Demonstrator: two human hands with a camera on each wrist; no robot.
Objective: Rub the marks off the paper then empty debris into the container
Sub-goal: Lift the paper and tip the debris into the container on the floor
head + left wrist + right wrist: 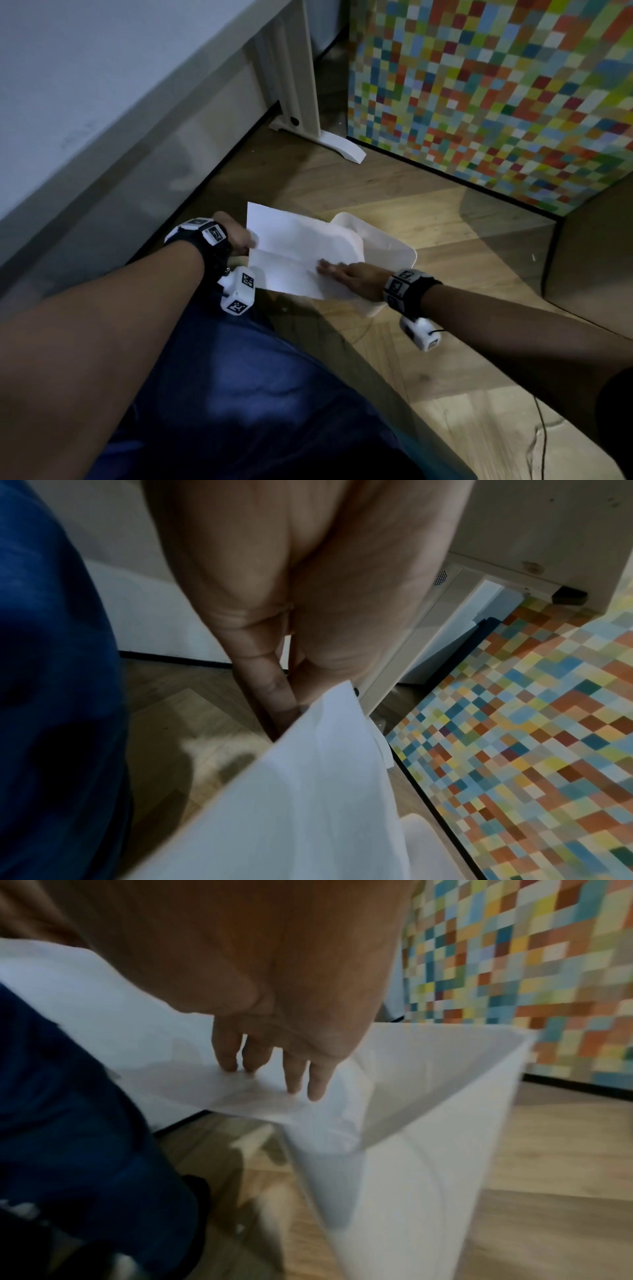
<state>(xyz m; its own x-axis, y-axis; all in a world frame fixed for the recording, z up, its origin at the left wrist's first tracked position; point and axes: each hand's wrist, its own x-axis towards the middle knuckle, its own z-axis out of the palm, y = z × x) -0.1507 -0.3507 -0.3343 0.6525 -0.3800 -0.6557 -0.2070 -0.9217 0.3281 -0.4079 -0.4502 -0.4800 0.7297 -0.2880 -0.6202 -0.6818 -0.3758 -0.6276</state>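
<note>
Your left hand [236, 236] pinches the left edge of the white paper [291, 253], fingers and thumb closed on the sheet; the left wrist view confirms the fingers [274, 693] pressed together against the paper [308, 791], though the thumb itself is hidden behind it. The paper is held above the floor [394, 192], creased across its middle and tilted over the open white container [387, 240], covering most of its mouth from the head camera. Any marks or debris on the sheet are too faint to make out. Your right hand [352, 277] lies flat with fingers straight and slightly spread on the paper's right part. Only the right wrist view looks inside the container [445, 1096]: its white inner walls show, the bottom is hidden by the drooping paper [240, 1093], and I cannot tell what lies in it. Behind stands a multicoloured checkered panel [496, 96].
</note>
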